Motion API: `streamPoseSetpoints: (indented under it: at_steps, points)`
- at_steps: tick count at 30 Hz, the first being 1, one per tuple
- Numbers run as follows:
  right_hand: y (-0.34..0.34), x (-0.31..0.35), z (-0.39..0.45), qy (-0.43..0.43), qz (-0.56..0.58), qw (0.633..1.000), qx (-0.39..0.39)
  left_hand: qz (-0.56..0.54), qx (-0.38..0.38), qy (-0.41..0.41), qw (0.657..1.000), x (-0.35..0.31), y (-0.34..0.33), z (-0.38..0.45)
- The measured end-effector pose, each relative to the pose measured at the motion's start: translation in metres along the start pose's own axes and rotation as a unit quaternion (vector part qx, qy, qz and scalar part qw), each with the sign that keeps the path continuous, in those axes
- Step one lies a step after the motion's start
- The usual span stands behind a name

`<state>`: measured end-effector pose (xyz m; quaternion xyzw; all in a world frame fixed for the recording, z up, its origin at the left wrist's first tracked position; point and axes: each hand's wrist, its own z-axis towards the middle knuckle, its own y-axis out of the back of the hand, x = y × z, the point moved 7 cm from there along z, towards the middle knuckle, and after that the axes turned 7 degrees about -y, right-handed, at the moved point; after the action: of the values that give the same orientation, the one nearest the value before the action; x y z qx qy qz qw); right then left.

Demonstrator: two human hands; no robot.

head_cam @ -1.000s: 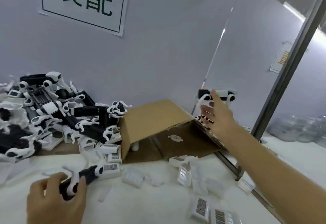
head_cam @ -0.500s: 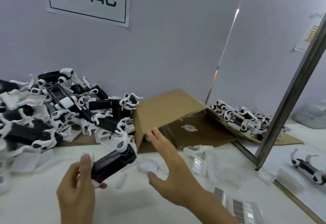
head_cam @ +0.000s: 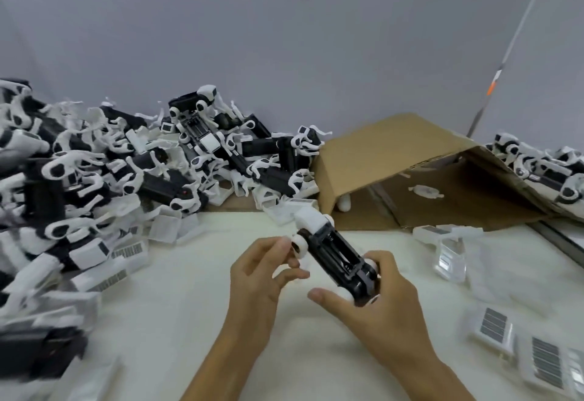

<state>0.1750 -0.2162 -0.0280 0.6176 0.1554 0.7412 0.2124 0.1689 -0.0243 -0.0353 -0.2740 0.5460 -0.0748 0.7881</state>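
Note:
A black toy body with white joints and a white end block (head_cam: 335, 252) is held above the white table (head_cam: 196, 306), slanting from upper left to lower right. My right hand (head_cam: 376, 302) grips its near black end, fingers curled round it and thumb stretched out to the left. My left hand (head_cam: 262, 274) is at the far end, its fingertips pinching a white round joint on the side. The underside of the toy is hidden.
A big heap of black-and-white toy parts (head_cam: 126, 173) fills the left and back. A tipped cardboard box (head_cam: 388, 154) lies behind the hands, with more toys (head_cam: 543, 167) on its right flap. Clear barcode-labelled packets (head_cam: 496, 328) lie at the right; more packets (head_cam: 126, 252) at the left.
My right hand came back from the far right and took hold of the toy's near end. The left hand shifted to the white joint. The view dropped toward the table.

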Motion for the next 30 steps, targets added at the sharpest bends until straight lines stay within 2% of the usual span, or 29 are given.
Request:
streamPoseSetpoints:
  at_steps: [4, 10, 13, 14, 17, 19, 23, 27, 30]
  points:
    - [-0.004, 0.003, -0.004, 0.010, -0.018, 1.000, 0.018, 0.010, -0.003, -0.039, 0.999, -0.003, -0.006, -0.007]
    - [-0.013, 0.003, -0.011, -0.010, 0.115, 0.993, 0.039, 0.113, -0.106, -0.085, 0.984, 0.003, -0.013, -0.028]
    - [-0.013, 0.004, -0.008, -0.012, 0.142, 0.989, 0.039, 0.132, -0.131, -0.059, 0.981, 0.005, -0.010, -0.031]
    - [-0.012, 0.004, -0.008, -0.006, 0.143, 0.989, 0.039, 0.139, -0.108, -0.029, 0.984, 0.007, -0.012, -0.028]
    - [-0.013, 0.009, -0.012, 0.017, 0.136, 0.989, 0.062, 0.116, 0.038, 0.083, 0.989, 0.020, -0.026, -0.024]
    - [-0.016, 0.010, -0.014, 0.027, 0.127, 0.988, 0.079, 0.097, 0.060, 0.111, 0.987, 0.021, -0.028, -0.024]
    - [-0.021, 0.011, -0.017, 0.030, 0.069, 0.992, 0.098, 0.051, 0.072, 0.101, 0.991, 0.016, -0.024, -0.018]
    - [-0.017, 0.016, -0.016, 0.050, 0.069, 0.993, 0.081, 0.086, 0.119, 0.067, 0.987, 0.011, -0.028, -0.020]
    - [-0.019, 0.013, -0.013, 0.035, 0.087, 0.988, 0.124, 0.122, 0.114, 0.002, 0.986, 0.000, -0.031, -0.021]
